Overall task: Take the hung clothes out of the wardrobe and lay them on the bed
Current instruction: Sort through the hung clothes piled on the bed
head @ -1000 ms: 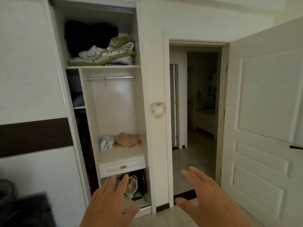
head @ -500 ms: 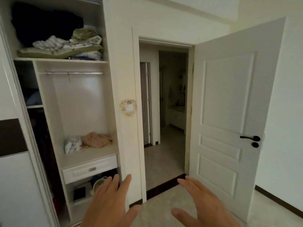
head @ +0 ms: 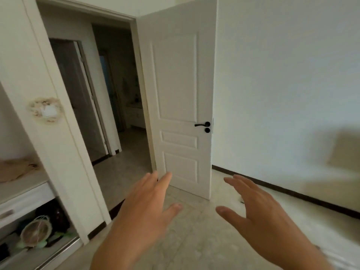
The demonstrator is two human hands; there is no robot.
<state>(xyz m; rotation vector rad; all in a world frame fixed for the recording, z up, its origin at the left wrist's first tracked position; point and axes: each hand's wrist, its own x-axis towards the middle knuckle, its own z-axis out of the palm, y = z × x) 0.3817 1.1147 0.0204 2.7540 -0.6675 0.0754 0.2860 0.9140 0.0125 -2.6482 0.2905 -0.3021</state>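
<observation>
The white wardrobe is at the left edge, only its right side panel, a low shelf and a drawer showing. A crumpled tan cloth lies on that shelf. No hanging clothes and no rail are in sight. My left hand and my right hand are held out low in front of me with fingers spread, both holding nothing and touching nothing. A pale blurred shape at the far right may be the bed's edge; I cannot tell.
An open white door with a black handle stands ahead, beside a doorway into a dim hallway. A bare white wall fills the right. A small fan sits in the wardrobe's bottom compartment. The floor is pale tile.
My view has swung right: the wardrobe has slid to the left edge and the door and right wall have come to the middle. Both hands stay spread and empty.
</observation>
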